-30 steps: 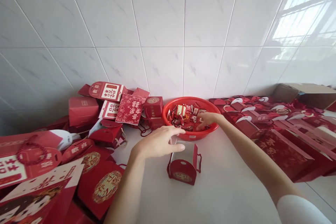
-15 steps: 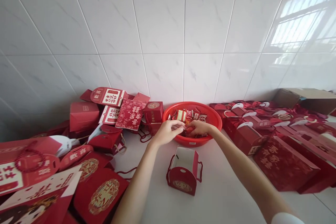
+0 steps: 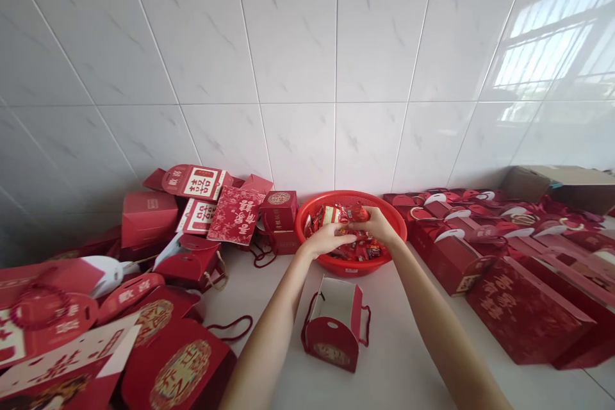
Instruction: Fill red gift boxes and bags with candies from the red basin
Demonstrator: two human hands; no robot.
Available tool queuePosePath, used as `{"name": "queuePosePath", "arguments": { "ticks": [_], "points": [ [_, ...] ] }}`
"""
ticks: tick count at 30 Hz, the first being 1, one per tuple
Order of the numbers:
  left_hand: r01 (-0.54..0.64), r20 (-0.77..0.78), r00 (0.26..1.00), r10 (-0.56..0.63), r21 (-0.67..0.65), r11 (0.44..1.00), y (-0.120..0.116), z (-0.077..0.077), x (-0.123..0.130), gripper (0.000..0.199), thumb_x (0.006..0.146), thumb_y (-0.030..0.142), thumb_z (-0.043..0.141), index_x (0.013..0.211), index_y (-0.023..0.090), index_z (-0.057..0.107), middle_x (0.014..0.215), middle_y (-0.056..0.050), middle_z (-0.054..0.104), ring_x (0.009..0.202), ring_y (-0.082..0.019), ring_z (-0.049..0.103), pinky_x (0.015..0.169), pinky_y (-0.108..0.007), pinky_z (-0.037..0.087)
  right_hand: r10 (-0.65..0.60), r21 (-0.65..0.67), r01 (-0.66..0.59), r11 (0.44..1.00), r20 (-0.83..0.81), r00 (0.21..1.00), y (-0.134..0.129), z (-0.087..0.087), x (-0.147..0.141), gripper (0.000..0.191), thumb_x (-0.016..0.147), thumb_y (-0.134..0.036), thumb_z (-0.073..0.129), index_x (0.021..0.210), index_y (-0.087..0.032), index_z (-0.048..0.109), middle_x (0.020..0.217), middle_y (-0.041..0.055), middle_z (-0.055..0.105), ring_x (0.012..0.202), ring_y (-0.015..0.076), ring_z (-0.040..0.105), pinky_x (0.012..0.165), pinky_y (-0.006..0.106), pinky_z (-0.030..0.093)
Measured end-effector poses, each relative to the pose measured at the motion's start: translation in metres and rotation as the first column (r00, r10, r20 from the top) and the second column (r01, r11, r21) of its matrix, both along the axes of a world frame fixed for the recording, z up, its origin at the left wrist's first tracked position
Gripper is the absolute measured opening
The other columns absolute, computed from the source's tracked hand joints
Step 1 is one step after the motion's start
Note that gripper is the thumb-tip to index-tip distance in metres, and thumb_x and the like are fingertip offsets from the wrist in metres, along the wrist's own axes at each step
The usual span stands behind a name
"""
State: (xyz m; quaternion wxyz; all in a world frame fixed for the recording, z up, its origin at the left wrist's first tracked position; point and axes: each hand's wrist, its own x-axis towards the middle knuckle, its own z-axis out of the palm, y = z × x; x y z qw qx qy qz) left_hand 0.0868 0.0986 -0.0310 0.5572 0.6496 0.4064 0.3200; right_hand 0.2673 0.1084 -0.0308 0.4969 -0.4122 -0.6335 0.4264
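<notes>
A red plastic basket (image 3: 400, 224) holds a heap of small wrapped candies (image 3: 369, 252), mostly in red wrappers. Over its near left part, my left hand (image 3: 327, 239) has its fingers and thumb apart, with nothing visible between them. My right hand (image 3: 379, 225) reaches in from the right, its thumb and fingers closed around a red wrapped candy (image 3: 357, 212). The fingertips of both hands are close together. In front of the basket stands a small red gift box (image 3: 331, 331), its top open, white inside, with dark red cord handles at the sides.
Red gift boxes and flattened cartons (image 3: 192, 269) are piled on the left. Rows of red boxes (image 3: 480, 237) stand on the right, with a brown cardboard box (image 3: 552, 182) behind them. A white tiled wall (image 3: 298, 141) rises behind the white tabletop (image 3: 398, 339).
My right hand has lifted a little from the heap, bringing up a red wrapped candy. My left hand's fingers have spread and moved slightly right. The view has shifted slightly.
</notes>
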Motion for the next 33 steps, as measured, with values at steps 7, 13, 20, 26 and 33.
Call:
{"name": "queuePosePath", "arguments": {
  "ticks": [7,13,20,26,33],
  "points": [
    [0.054,0.19,0.981,-0.031,-0.114,0.992,0.007,-0.005,0.013,0.032,0.062,0.031,0.089,0.082,0.013,0.073,0.073,-0.007,0.074,0.066,-0.018,0.068,0.067,-0.03,0.057,0.007,0.041,-0.003,0.999,-0.104,0.995,-0.006,0.004,-0.003,0.041,0.06,-0.045,0.086,0.086,-0.017,0.07,0.082,0.0041,0.071,0.073,0.0202,0.063,0.064,0.032,0.051],
    [-0.029,0.227,0.972,0.053,-0.11,0.993,0.004,-0.002,0.012,0.011,0.072,0.022,0.076,0.076,0.013,0.072,0.065,-0.005,0.07,0.059,-0.016,0.065,0.061,-0.026,0.053,-0.017,-0.077,0.002,0.997,-0.194,0.981,-0.008,0.007,-0.005,0.046,0.069,-0.062,0.077,0.085,-0.02,0.066,0.085,0.0058,0.072,0.078,0.0229,0.067,0.062,0.031,0.053],
    [-0.093,0.29,0.951,0.107,-0.062,0.994,0.002,-0.002,0.011,0.008,0.073,0.023,0.071,0.077,0.017,0.068,0.066,-0.001,0.069,0.06,-0.015,0.063,0.063,-0.027,0.051,-0.053,-0.165,-0.001,0.986,-0.325,0.944,0.005,0.008,0.002,0.059,0.076,-0.081,0.055,0.087,-0.023,0.063,0.088,0.0093,0.073,0.083,0.0261,0.069,0.071,0.037,0.056],
    [-0.149,0.338,0.927,0.159,-0.056,0.987,0.002,-0.002,0.01,0.011,0.073,0.027,0.068,0.072,0.018,0.063,0.065,0.001,0.065,0.053,-0.012,0.059,0.054,-0.024,0.047,-0.051,-0.21,-0.036,0.977,-0.396,0.917,0.006,0.008,0.006,0.05,0.072,-0.069,0.066,0.088,-0.022,0.064,0.083,0.0073,0.071,0.069,0.0208,0.063,0.063,0.035,0.052],
    [-0.158,0.347,0.917,0.198,-0.143,0.977,0.003,0.001,0.008,0.021,0.073,0.025,0.063,0.092,0.019,0.069,0.074,0.0,0.069,0.049,-0.012,0.06,0.045,-0.022,0.046,-0.064,0.015,0.068,0.998,-0.192,0.979,-0.001,0.003,-0.002,0.05,0.058,-0.044,0.087,0.098,-0.021,0.068,0.098,0.0048,0.07,0.093,0.0225,0.065,0.083,0.036,0.052]
  ]
}}
